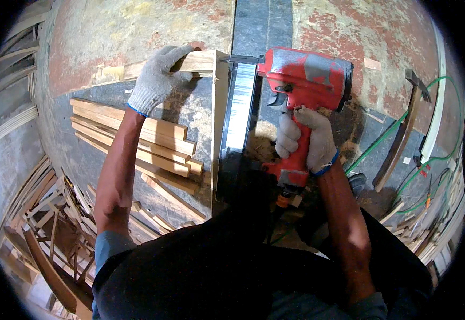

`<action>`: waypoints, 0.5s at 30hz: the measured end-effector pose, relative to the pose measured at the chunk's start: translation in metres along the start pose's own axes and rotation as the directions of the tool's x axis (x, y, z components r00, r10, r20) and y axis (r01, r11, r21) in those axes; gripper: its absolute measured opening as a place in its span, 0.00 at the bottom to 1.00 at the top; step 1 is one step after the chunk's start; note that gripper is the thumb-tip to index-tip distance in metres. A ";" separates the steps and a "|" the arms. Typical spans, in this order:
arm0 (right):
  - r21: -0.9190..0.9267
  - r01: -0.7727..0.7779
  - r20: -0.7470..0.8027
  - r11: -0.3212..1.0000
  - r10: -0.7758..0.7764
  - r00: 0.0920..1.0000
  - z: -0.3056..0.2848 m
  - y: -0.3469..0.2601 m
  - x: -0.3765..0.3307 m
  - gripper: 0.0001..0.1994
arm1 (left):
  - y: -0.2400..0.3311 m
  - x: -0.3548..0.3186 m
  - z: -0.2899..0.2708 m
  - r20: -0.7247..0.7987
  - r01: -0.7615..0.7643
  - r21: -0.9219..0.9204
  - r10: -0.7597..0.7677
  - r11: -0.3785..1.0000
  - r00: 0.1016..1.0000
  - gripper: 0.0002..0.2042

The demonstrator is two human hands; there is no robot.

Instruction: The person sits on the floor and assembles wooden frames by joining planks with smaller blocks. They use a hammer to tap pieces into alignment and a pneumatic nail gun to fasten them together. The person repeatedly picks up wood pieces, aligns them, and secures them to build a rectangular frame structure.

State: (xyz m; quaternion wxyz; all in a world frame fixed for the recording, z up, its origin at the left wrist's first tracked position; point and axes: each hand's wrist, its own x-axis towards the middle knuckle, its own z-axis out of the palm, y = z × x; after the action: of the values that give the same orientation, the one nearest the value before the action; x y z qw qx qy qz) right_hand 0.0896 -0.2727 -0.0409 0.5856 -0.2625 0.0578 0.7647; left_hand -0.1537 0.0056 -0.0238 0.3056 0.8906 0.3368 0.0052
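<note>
The right hand point(307, 140) is gripping a red nail gun point(302, 85), nose touching a wooden frame point(219, 122) corner. The left hand point(158, 80) is clasping the frame's top strip. Stacked slats point(147, 141) are lying just left; a hammer point(403, 128) is lying right.

one nail gun point(302, 90), one hammer point(406, 125), two gloves point(158, 77)

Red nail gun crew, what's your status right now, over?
Right hand grips red pneumatic nail gun, nose at the wooden strips' corner joint. Left hand holds the horizontal wooden strip. Nothing between.
</note>
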 end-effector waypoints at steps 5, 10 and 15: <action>-0.044 0.010 0.002 0.999 -0.010 1.000 0.004 -0.002 0.000 0.13 | 0.000 0.000 -0.003 0.013 -0.009 0.081 0.008 0.997 1.000 0.32; -0.023 -0.002 0.020 1.000 0.002 1.000 0.000 -0.001 0.002 0.13 | -0.005 0.000 0.000 -0.002 -0.042 0.082 0.042 0.996 0.999 0.31; -0.075 -0.018 -0.029 0.997 0.016 0.999 0.005 -0.005 0.000 0.13 | -0.008 0.000 0.002 -0.050 -0.071 0.043 0.073 0.997 0.996 0.31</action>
State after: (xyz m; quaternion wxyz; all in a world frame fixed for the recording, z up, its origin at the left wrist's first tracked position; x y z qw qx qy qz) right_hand 0.0927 -0.2694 -0.0356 0.5677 -0.2949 0.0396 0.7676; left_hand -0.1581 0.0085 -0.0297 0.2780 0.9079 0.3121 0.0321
